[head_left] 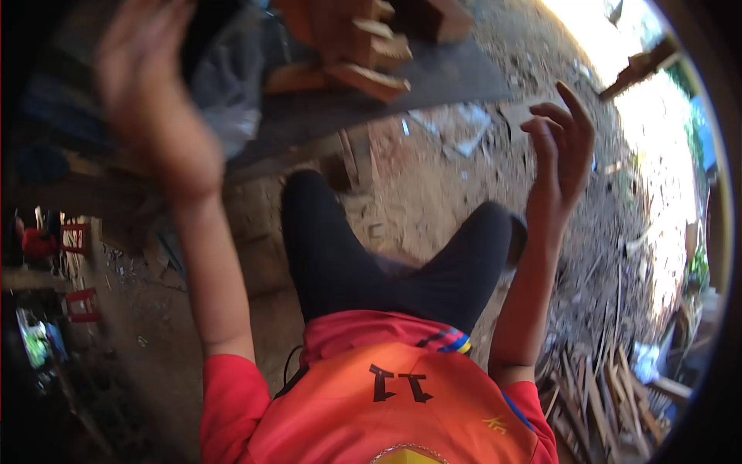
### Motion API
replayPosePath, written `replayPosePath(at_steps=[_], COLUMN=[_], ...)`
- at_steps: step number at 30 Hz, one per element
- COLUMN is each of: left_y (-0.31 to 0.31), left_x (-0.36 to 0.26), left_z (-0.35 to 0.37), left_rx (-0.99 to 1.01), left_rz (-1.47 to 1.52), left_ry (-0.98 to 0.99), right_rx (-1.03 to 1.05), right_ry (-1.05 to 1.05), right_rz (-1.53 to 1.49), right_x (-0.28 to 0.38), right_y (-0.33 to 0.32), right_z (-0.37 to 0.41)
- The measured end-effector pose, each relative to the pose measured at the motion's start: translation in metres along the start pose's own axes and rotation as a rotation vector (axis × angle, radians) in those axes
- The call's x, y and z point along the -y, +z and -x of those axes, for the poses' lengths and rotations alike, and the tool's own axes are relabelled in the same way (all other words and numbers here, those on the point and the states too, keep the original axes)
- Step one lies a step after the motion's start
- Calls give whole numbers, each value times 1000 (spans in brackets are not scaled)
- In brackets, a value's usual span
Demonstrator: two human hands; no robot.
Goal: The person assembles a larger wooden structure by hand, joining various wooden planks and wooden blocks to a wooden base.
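My left hand (pixel 151 93) is raised at the upper left, smeared by motion, its fingers stretched toward the top edge and nothing visible in them. Close to it hangs a clear plastic bag (pixel 232 93). My right hand (pixel 564 143) is held up in the air on the right, fingers apart and slightly curled, holding nothing. Between the hands, at the top, reddish-brown cut wooden pieces (pixel 332 39) with pale notched ends lie on a dark work surface (pixel 448 81). Another wooden block (pixel 444 19) lies beside them.
My knees (pixel 309 193) are spread below the dark surface's edge. Bare dirt ground (pixel 410 209) with scraps surrounds me. A pile of wood strips (pixel 610 394) lies at the lower right. Red chairs (pixel 81 305) and a seated person (pixel 39 240) are at the far left.
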State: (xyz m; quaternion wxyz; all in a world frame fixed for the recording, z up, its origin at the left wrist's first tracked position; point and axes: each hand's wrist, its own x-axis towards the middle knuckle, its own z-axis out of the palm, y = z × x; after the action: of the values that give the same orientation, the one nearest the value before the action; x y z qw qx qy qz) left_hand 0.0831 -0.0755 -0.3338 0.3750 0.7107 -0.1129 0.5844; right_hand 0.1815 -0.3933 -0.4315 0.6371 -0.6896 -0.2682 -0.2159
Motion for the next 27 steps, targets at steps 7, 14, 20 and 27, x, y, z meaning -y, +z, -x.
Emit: replayPosePath(at_steps=[7,14,20,27], left_y=[-47,85,250,363], left_x=[-17,-36,98,243], left_z=[110,215,399,593], left_rx=[80,648,1243,1646], left_rz=[264,343,121,-97], left_ry=[28,-353,-1008,-922], right_rx=[-133,-288,-1358,-1587], right_ry=[511,757,1064,1588], right_rz=[142,-135,-728,-428], right_x=[-61,-148,-389,-474], right_y=[-77,-102,-71,46], right_z=[91,104,186,332])
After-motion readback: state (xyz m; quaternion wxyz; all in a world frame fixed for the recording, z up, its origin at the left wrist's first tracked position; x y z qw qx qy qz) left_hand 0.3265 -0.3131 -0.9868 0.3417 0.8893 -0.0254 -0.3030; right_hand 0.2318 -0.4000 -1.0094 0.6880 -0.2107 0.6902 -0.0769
